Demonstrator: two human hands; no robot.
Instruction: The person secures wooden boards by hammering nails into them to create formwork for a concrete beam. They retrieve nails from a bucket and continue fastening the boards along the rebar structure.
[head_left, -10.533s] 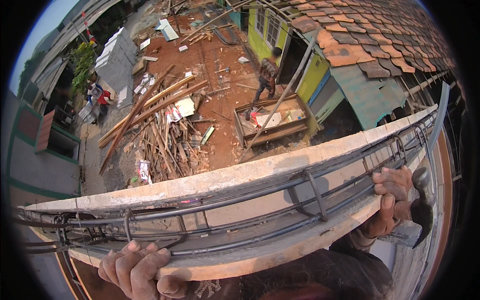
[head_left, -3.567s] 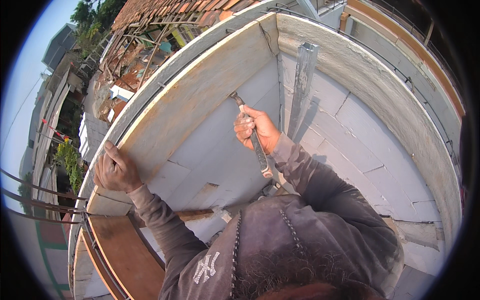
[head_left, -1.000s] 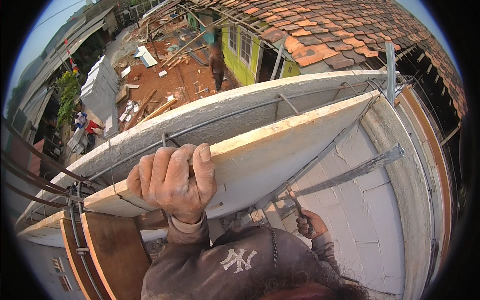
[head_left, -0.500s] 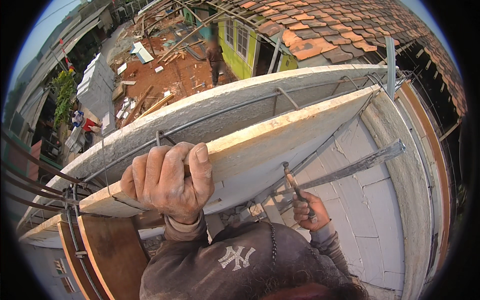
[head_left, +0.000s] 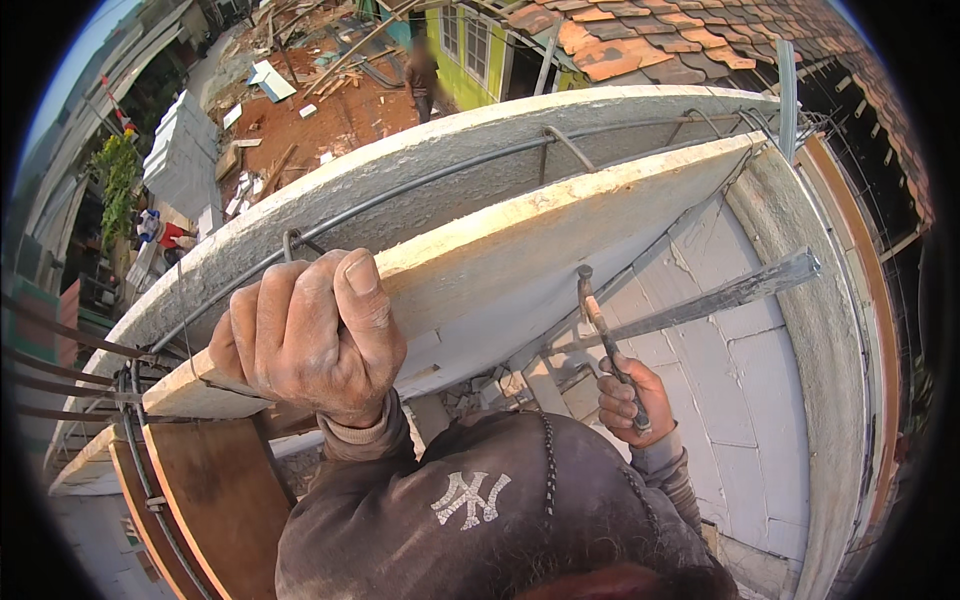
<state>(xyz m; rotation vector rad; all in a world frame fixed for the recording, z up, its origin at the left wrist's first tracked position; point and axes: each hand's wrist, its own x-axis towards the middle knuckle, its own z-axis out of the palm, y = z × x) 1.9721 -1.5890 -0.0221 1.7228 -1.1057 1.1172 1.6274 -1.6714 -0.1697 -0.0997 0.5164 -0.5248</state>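
My left hand [head_left: 315, 335] is wrapped over the top edge of an upright wooden board [head_left: 545, 245], thumb on the near side and dusty fingers folded over; the fingertips are hidden. In my right hand [head_left: 637, 400] is a hammer [head_left: 599, 322], gripped by its dark handle with the head up. The hammer head is close to the near face of the board; whether it touches cannot be made out. Just beyond the board runs a steel reinforcing bar [head_left: 400, 190] with bent stirrups, in the gap before a rough grey concrete edge [head_left: 330, 185].
A grey-smeared wooden bar [head_left: 710, 295] slants across to the right of the hammer, before a pale block wall [head_left: 735, 380]. Brown formwork panels [head_left: 215, 500] and bent rods [head_left: 75, 370] stand at left. Below are a person [head_left: 420, 75], rubble and stacked blocks [head_left: 180, 150].
The hammer has risen, its head now higher along the board's face. My left hand keeps its hold on the board. The whole view has shifted slightly, with the surroundings higher in the picture.
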